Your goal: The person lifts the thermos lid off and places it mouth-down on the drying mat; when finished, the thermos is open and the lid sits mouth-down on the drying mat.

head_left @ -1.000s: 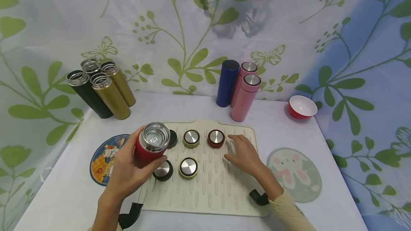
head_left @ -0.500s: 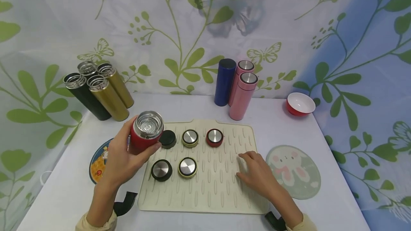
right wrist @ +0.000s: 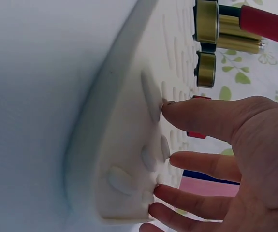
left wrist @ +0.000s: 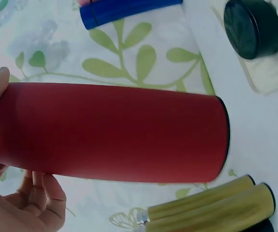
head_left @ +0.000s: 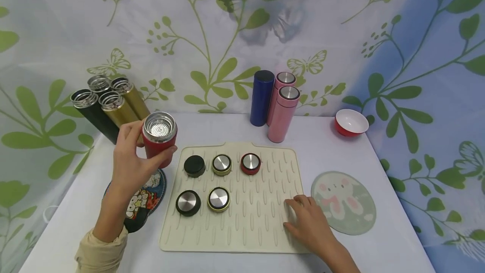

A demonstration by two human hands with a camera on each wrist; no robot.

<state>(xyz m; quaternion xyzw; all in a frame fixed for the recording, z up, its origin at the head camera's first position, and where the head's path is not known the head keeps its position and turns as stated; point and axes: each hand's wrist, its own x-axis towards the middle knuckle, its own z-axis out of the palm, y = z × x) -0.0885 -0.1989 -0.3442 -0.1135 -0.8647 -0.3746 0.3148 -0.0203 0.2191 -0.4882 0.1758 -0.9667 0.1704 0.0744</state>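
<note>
My left hand [head_left: 130, 161] grips a red thermos flask [head_left: 161, 144] by its upper body, thumb on one side and fingers on the other. The flask has no lid, and a perforated metal strainer sits in its mouth. In the left wrist view the long red body [left wrist: 119, 130] stretches away from the fingers [left wrist: 54, 198]. My right hand [head_left: 312, 222] rests at the right edge of a cream ridged mat [head_left: 257, 233], fingers relaxed and fingertips at its surface, holding nothing. On the mat lie a red lid [head_left: 250, 163], black lids [head_left: 188, 202] and gold lids [head_left: 218, 199].
Lidless black [head_left: 100, 119] and gold flasks [head_left: 123, 111] stand at the back left. A blue flask [head_left: 261, 100] and two pink ones [head_left: 283, 115] stand at the back centre. A red bowl [head_left: 350, 122] sits back right. A rabbit coaster [head_left: 343, 205] and a patterned coaster [head_left: 153, 188] flank the mat.
My left hand has carried the red flask up and to the left, off the mat toward the lidless flasks. My right hand has drawn back from the red lid to the mat's lower right.
</note>
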